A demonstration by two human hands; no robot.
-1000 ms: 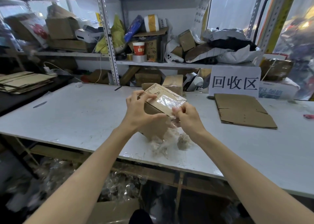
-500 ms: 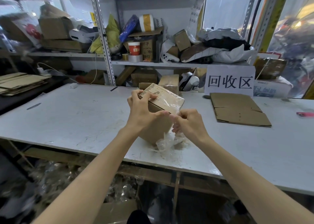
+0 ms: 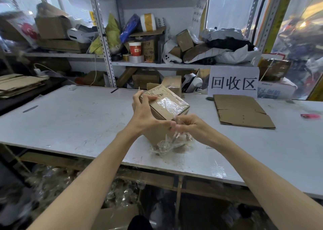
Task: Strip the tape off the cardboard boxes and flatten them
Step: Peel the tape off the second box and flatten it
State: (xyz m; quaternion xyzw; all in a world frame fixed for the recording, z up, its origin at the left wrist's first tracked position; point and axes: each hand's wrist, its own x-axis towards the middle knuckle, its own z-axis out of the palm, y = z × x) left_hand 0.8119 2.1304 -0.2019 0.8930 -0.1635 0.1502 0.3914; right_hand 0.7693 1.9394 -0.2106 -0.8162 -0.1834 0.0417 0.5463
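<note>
Head camera, as seen from beside the person: off the worktop's (image 3: 78,118) left edge, a stack of flattened cardboard (image 3: 17,84) lies on a dark side table. The left hand (image 3: 146,114) grasps the cardboard box (image 3: 157,108), with fingers curled over its far top edge and the thumb across the near face. It holds the box tipped on a lower corner in the middle of the worktop, nearer the front edge than the back.

The right hand (image 3: 190,126), fingers bunched, pinches the tape (image 3: 167,144) at the box's near right corner. Over the last second this hand has drawn down and away from the box. A longer crumpled length of tape now hangs from it to the worktop, where before a small wad lay there.

A glossy patch of tape still covers the top face, so I judge the stripping only partly done and the flattening not yet begun. Towards the back right corner lies a flattened sheet (image 3: 241,111).
</note>
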